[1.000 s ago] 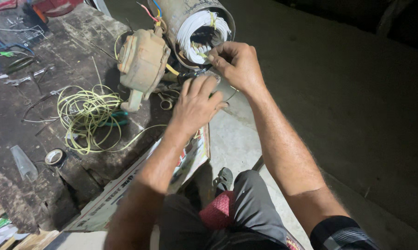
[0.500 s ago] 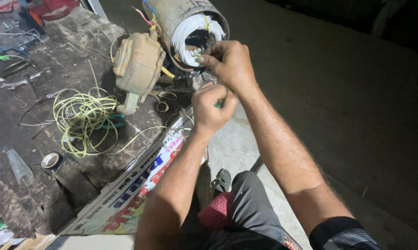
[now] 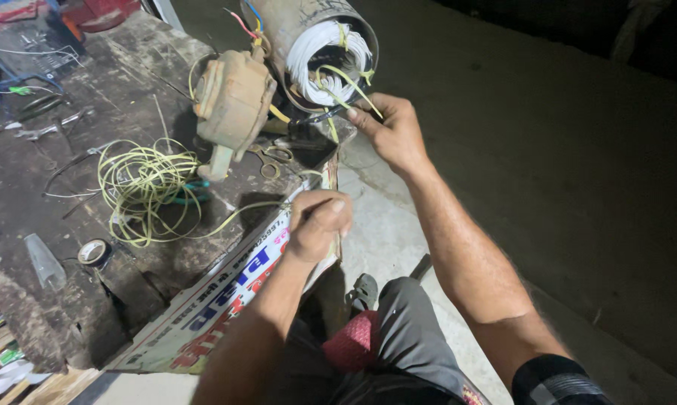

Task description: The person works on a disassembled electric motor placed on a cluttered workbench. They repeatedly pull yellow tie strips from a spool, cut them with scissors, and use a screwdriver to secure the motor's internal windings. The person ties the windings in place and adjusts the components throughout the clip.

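Note:
A metal cylinder lies on the workbench with its open end toward me, packed with white wire windings tied with yellow-green cord. My right hand is at the cylinder's lower rim, pinching a strand of that yellow-green cord. My left hand is closed in a fist lower down over the bench edge, gripping the same yellow cord, which runs left to a loose coil of yellow cord on the bench.
A beige motor end cover leans beside the cylinder. Scissors lie under it. A tape roll, a clear plastic cup and tools sit on the dark workbench. A printed banner hangs over its edge.
My left hand has pulled down and away from the cylinder's mouth to the bench edge, drawing the yellow cord with it. My right hand stays at the rim.

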